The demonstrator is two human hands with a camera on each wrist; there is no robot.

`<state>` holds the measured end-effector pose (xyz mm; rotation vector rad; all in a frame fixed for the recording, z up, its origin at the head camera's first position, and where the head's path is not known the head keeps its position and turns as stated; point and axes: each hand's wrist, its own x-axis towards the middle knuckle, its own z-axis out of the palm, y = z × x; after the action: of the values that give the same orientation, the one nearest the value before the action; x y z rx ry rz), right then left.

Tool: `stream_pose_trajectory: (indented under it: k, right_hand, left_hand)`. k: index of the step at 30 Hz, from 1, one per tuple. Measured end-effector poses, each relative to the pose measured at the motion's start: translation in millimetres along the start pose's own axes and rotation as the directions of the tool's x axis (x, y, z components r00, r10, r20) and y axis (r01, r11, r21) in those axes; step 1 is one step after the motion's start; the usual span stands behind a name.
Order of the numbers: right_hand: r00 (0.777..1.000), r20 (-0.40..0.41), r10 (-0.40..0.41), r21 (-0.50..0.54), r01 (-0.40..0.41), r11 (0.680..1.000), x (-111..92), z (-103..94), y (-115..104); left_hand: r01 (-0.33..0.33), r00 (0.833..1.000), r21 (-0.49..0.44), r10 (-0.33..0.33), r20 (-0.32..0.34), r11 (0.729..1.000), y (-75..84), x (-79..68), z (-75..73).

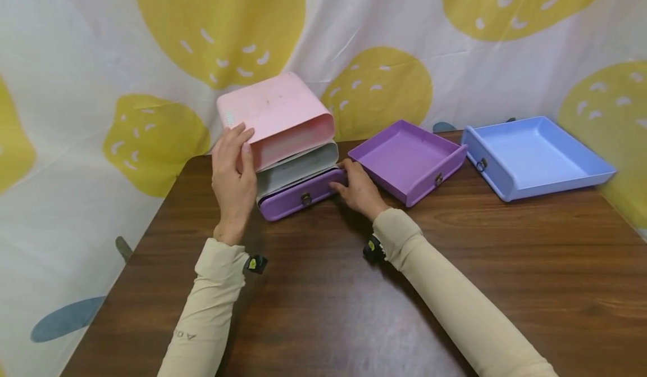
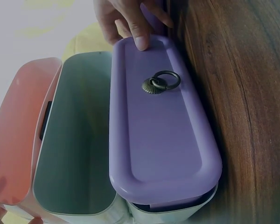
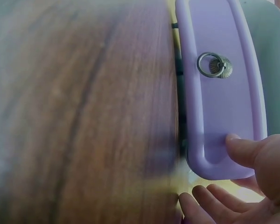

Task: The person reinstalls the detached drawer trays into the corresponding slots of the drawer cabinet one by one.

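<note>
Purple drawer: The purple drawer (image 2: 163,140) is found in the bottom case (image 2: 170,216), its front directly under the right thumb. In the left wrist view the front is seen standing proud of the case rim at the end away from that thumb.

Right hand: The right hand (image 1: 361,190) is held loose; the thumb is laid on the drawer front near its right end. The other fingers are shown apart beyond that end, uncurled, in the right wrist view; in the head view they are partly hidden.

Ring pull: The ring pull (image 2: 153,86) is clearly shown as a ring on a ribbed boss in both wrist views, away from the right thumb, untouched.

Left hand: The left hand (image 1: 233,175) is unclenched, its fingers laid along the left end of the pink case (image 1: 275,104). Only fingertips are caught in the left wrist view.

Grey case: The grey case (image 1: 298,166) is stacked between the pink and bottom cases, between the hands.

Loose drawers: A second purple tray (image 1: 404,155) and a blue tray (image 1: 546,155) are shown right of the right hand on the table (image 1: 323,287), in the head view.
</note>
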<state>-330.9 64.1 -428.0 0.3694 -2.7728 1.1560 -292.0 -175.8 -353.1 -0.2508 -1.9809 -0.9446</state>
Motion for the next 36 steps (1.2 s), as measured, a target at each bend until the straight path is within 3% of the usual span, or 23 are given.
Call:
stream_pose_trajectory:
  k: [36]
  right_hand:
    - [0.998, -0.070, 0.003, 0.072, 0.002, 0.997, 9.4, 1.8, 2.3]
  left_hand:
    - [-0.002, 1.000, 0.030, 0.002, 0.007, 1.000, -0.2, -0.8, -0.2]
